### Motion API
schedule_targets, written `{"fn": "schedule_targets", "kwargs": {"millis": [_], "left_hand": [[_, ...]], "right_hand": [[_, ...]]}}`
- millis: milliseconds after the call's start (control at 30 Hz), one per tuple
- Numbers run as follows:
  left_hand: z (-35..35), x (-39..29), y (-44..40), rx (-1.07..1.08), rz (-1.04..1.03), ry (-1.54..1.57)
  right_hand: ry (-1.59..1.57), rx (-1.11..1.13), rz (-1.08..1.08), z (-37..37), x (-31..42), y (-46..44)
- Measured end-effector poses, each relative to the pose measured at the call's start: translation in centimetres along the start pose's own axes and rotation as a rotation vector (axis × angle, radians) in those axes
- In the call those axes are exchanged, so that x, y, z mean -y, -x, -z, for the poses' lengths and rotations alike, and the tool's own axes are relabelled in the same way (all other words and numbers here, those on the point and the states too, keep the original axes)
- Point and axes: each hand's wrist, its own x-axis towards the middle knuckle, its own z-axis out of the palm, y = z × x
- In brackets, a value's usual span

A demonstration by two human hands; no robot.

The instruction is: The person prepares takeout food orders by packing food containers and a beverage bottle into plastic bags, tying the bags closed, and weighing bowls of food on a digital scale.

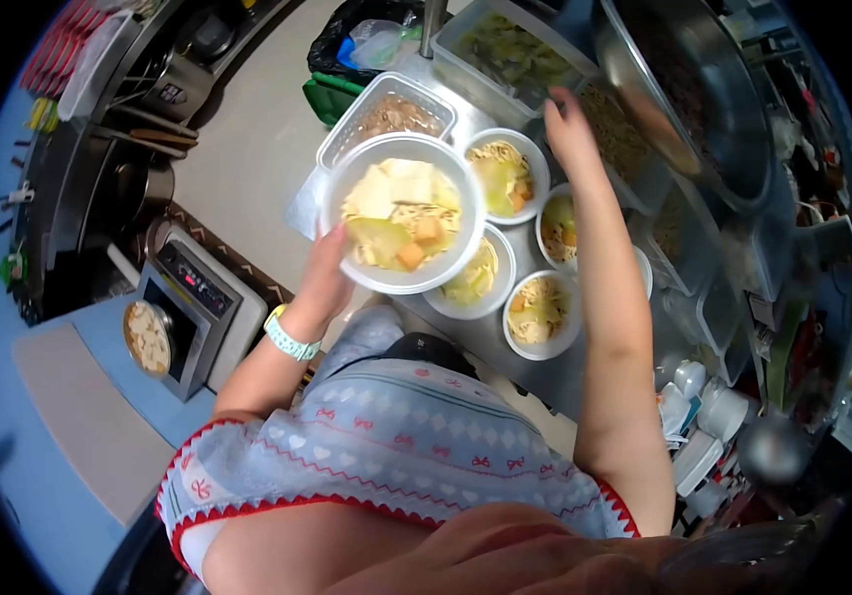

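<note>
My left hand (pixel 325 273) grips the side of a round white bowl (pixel 406 283) raised above the counter. Inside the bowl lie pale tofu-like sheets, green slices, orange cubes and noodles. My right hand (pixel 571 124) is at the near edge of a clear rectangular bin (pixel 515 59) of green vegetables; its fingers are partly hidden, and what they hold, if anything, does not show. Below and right of the raised bowl, several filled white bowls (pixel 542 315) stand on the metal counter (pixel 456 342). My right forearm passes over some of them.
A white basket (pixel 332 139) of brownish food stands behind the raised bowl. A large steel basin (pixel 679 89) and more clear bins (pixel 694 238) line the right side. At left are a cooker (pixel 208 288) and a pan of food (pixel 148 339).
</note>
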Motion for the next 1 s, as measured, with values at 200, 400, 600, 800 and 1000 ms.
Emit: {"fn": "schedule_targets", "kwargs": {"millis": [200, 400, 600, 800, 1000], "left_hand": [[6.8, -4.2, -2.1, -0.078, 0.011, -0.006], [9.7, -5.7, -2.8, -0.102, 0.124, 0.077], [9.2, -6.3, -4.8, -0.064, 0.142, -0.088], [7.4, -6.9, -6.9, -0.021, 0.219, -0.011], [7.2, -6.8, -8.7, 0.131, 0.269, 0.029]], "right_hand": [[0.48, 0.251, 0.098, -9.0, -3.1, -16.6], [0.926, 0.391, 0.29, -14.4, -10.2, -25.1], [0.725, 0.549, 0.068, -12.4, -5.7, -24.5], [0.905, 0.375, 0.316, -13.6, -8.7, -21.1], [0.64, 0.598, 0.062, -12.4, -5.2, -19.8]]}}
